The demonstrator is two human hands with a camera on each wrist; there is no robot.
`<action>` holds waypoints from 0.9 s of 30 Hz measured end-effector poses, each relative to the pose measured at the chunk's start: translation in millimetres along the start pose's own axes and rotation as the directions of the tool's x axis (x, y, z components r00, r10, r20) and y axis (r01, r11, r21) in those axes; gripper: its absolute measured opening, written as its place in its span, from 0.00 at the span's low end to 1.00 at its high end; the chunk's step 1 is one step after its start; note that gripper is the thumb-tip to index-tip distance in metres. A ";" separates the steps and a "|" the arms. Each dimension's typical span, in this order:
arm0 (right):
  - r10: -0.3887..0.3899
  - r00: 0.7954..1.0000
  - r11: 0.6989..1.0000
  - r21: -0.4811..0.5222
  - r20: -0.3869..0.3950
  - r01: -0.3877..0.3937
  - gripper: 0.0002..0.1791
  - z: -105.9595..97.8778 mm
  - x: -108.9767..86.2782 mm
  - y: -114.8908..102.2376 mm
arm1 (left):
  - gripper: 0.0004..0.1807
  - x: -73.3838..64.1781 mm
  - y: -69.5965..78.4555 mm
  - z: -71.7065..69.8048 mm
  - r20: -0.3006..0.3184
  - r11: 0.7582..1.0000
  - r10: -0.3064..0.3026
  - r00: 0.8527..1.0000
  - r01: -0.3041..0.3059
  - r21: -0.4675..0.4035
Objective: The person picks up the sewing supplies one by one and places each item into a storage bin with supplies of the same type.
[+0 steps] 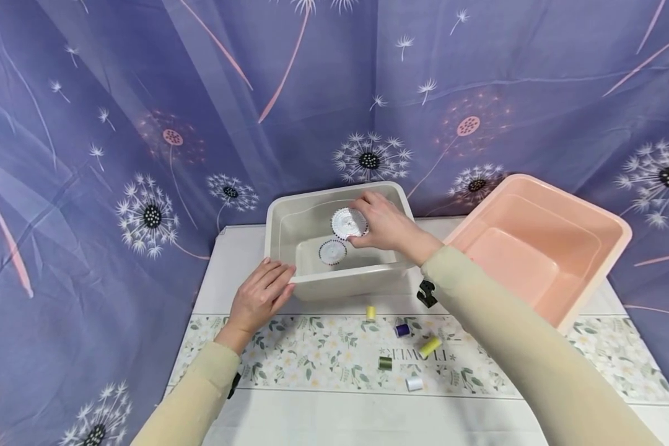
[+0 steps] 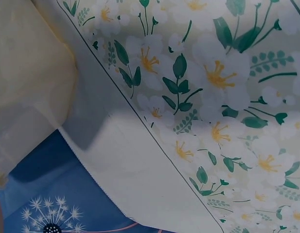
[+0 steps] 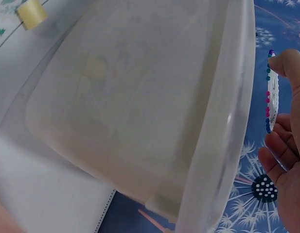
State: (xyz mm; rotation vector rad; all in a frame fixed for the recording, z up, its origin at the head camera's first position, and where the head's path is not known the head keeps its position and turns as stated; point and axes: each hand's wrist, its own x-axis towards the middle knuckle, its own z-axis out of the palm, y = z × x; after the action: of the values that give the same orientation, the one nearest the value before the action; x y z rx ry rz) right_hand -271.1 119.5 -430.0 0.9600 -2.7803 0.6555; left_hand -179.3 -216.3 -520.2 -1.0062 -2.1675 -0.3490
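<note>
My right hand (image 1: 381,223) pinches a pin wheel (image 1: 348,223), a white disc edged with pinheads, above the grey plastic basin (image 1: 345,289). In the right wrist view this pin wheel (image 3: 273,97) appears edge-on between thumb and fingers, its pinheads blue, green and pink. A second pin wheel (image 1: 332,253) lies on the basin's floor, just below the held one. My left hand (image 1: 261,297) grips the basin's near left corner, fingers over the rim and thumb against the outer wall. The left wrist view shows mostly the floral tablecloth.
A pink basin (image 1: 535,260) stands at the right, partly behind my right forearm. Several thread spools lie in front of the grey basin: yellow (image 1: 430,347), purple (image 1: 402,330), green (image 1: 385,363) and white (image 1: 414,383) among them. A purple dandelion curtain (image 1: 290,124) hangs behind the table.
</note>
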 end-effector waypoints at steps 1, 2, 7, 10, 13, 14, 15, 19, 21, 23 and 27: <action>0.001 1.000 1.000 -0.002 0.004 -0.001 0.43 0.3 0.6 1.3 | 0.23 0.4 0.1 -0.1 -0.001 1.000 -0.001 1.000 0.001 -0.002; 0.003 1.000 1.000 -0.003 0.007 -0.003 0.43 0.7 1.2 2.7 | 0.23 0.8 0.2 -0.1 -0.001 1.000 -0.001 1.000 0.001 0.000; 0.005 1.000 1.000 -0.015 0.012 -0.005 0.42 4.3 3.4 9.1 | 0.24 1.6 0.2 -0.3 -0.002 1.000 -0.004 1.000 0.004 0.002; 0.000 1.000 1.000 -0.025 0.012 0.001 0.42 7.1 4.6 12.7 | 0.23 0.9 0.0 0.2 -0.002 1.000 -0.003 1.000 0.003 0.002; 0.006 1.000 0.999 -0.032 0.022 -0.005 0.41 9.4 6.2 15.1 | 0.23 0.6 0.2 0.5 0.000 1.000 -0.005 1.000 0.005 0.003; 0.011 1.000 0.999 -0.035 0.029 -0.010 0.41 10.1 7.0 15.5 | 0.23 0.4 0.2 0.7 -0.001 1.000 -0.005 1.000 0.005 0.004; 0.018 0.999 0.999 -0.038 0.039 -0.016 0.41 10.4 7.9 15.7 | 0.23 0.2 0.1 1.1 -0.003 1.000 -0.005 1.000 0.005 0.006; 0.052 0.995 0.997 -0.054 0.090 -0.047 0.42 11.7 13.0 17.5 | 0.24 -0.1 -0.3 2.0 -0.010 1.000 -0.004 1.000 0.004 0.006; 0.060 0.992 0.996 -0.067 0.113 -0.053 0.42 12.3 15.6 19.1 | 0.24 -0.1 -0.5 2.0 -0.009 1.000 -0.002 1.000 0.002 0.007; 0.062 0.989 0.996 -0.078 0.131 -0.052 0.42 13.2 18.5 20.9 | 0.24 0.2 -0.4 1.5 -0.006 1.000 -0.001 1.000 0.001 0.006; 0.068 0.985 0.994 -0.092 0.161 -0.053 0.41 13.7 23.9 23.3 | 0.25 0.4 -1.0 0.9 -0.001 1.000 -0.001 1.000 0.001 0.010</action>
State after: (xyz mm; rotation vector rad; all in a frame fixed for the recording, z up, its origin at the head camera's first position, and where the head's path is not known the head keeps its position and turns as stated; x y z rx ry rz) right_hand -304.0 116.6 -444.6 0.9561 -2.9645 0.4771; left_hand -180.7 -216.3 -520.5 -0.9994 -2.1670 -0.3387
